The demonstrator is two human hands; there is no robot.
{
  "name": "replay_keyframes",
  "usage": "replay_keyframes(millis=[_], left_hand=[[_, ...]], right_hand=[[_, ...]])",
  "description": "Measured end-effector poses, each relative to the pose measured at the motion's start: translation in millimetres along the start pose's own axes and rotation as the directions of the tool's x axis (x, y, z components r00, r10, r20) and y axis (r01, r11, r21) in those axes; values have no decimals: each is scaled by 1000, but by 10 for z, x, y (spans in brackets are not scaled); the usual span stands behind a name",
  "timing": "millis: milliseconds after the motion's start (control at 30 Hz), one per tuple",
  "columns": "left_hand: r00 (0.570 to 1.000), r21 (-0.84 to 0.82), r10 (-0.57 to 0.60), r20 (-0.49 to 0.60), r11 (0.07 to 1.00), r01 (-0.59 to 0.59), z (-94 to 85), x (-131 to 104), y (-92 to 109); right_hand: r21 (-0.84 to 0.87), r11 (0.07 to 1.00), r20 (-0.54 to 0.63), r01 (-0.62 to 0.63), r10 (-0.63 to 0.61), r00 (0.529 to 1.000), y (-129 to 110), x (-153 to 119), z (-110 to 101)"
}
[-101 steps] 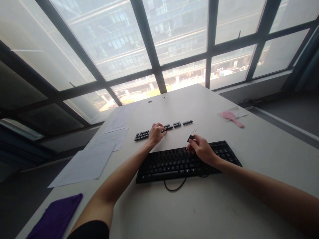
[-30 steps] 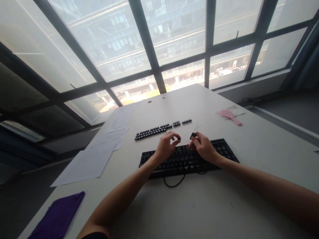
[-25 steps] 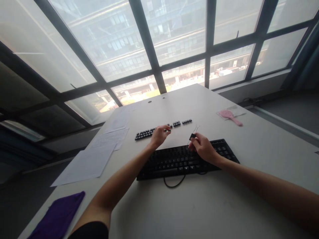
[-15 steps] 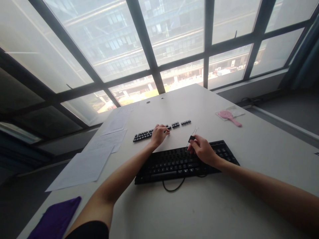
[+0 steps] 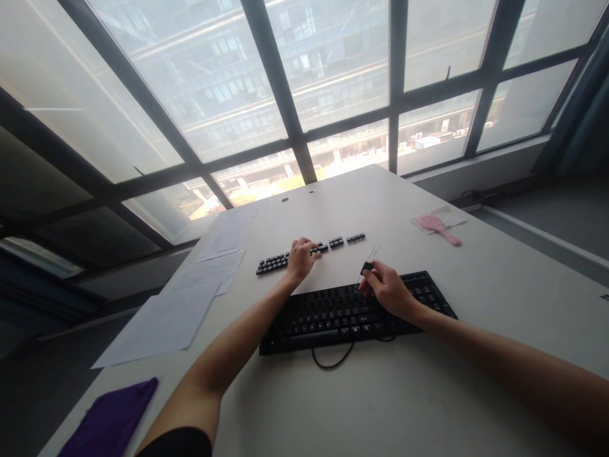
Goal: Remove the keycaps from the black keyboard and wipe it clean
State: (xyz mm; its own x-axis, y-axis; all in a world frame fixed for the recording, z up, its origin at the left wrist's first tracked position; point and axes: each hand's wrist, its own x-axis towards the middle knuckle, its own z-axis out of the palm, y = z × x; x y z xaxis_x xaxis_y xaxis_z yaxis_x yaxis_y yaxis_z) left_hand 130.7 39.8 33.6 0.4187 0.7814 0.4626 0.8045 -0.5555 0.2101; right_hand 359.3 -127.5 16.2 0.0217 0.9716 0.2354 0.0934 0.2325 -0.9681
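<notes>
Beyond the keyboard, my left hand (image 5: 301, 259) rests at a row of loose black keycaps (image 5: 272, 264). Its thumb and forefinger are parted, with dark keycaps showing between them; the other fingers partly cover the row. My right hand (image 5: 384, 285) grips a keycap puller (image 5: 366, 268) by its small black handle, thin wires sticking out at both ends. That hand is above the right half of a black keyboard (image 5: 328, 317). Along the keyboard's upper part several key positions look bare, while lower rows still carry keys.
Sheets of paper (image 5: 157, 327) lie along the left of the white table (image 5: 380, 393). A purple cloth (image 5: 109, 416) is at the near left corner. To the right, a pink hairbrush (image 5: 440, 230) lies on clear plastic. A cable loop (image 5: 333, 367) comes out below the keyboard.
The left hand's thumb and forefinger have come apart at the keycap row, where they were closer together around a dark bit. My right hand stays nearly still with the puller.
</notes>
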Motion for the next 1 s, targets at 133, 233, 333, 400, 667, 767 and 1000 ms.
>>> replay_keyframes(millis=[133,233,333,400,667,767,1000], left_hand=[[999,-6,31,26,1000,-31,-196,-60,196],[982,-100,122,142,989,-108,-329,-270,539],[956,-260,205,208,954,-148,-384,-588,967],[951,-343,222,215,929,-140,-366,-783,1199],[972,-459,143,189,888,-42,-203,-1002,1389],[970,-484,146,192,874,-36,-198,-1002,1374],[969,-477,140,205,879,-26,-175,-1003,1369]], right_hand=[[-8,998,-43,60,-60,997,-60,8,-33],[-120,987,-35,108,-113,993,-132,10,-94],[-235,963,16,132,-132,991,-161,4,-144],[-270,954,44,130,-123,991,-146,-3,-156],[-281,946,143,164,-128,981,-125,3,-190],[-262,953,160,154,-114,981,-127,32,-228],[-255,958,265,130,-60,962,-84,63,-277]])
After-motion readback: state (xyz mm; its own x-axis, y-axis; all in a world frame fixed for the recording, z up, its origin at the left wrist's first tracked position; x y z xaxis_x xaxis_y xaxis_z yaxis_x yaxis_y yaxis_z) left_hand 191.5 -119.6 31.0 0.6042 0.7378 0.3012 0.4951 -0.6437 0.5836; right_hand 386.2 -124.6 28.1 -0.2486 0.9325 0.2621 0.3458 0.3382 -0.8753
